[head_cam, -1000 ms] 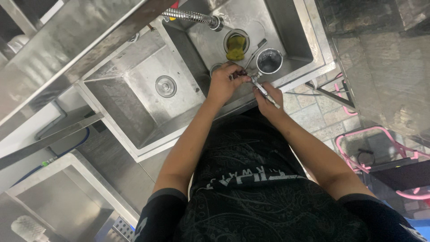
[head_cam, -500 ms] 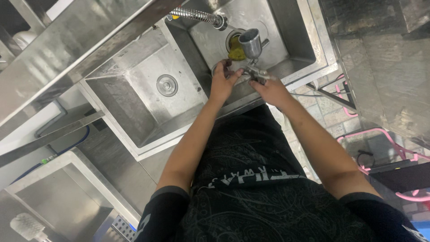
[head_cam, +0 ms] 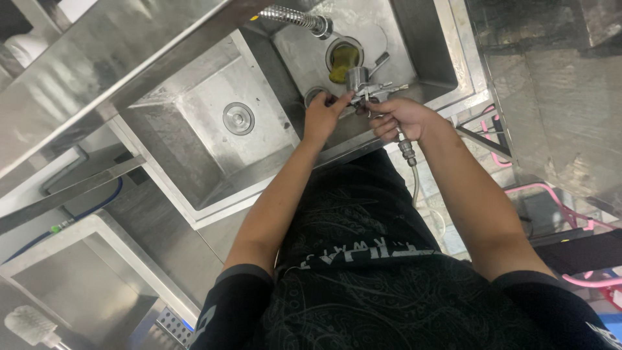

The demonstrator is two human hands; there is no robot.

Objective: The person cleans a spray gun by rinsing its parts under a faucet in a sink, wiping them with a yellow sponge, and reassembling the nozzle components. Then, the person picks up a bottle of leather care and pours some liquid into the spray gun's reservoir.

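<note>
spray gun [head_cam: 366,84] raised over sink [head_cam: 447,58], right hand [head_cam: 398,120] clamped on it, left hand [head_cam: 322,116] fingertips pinching it

Spray gun [head_cam: 369,87] handle hidden inside right hand [head_cam: 402,120]; brush [head_cam: 29,324] cut off at bottom-left edge.

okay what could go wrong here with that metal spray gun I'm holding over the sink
The right hand grips the spray gun above the right basin; if it slips, it could drop and knock the yellowish cup over the drain. The left hand works with fingertips only at its front, so a small part might fall away. The hose hangs by the body and may snag.
</note>
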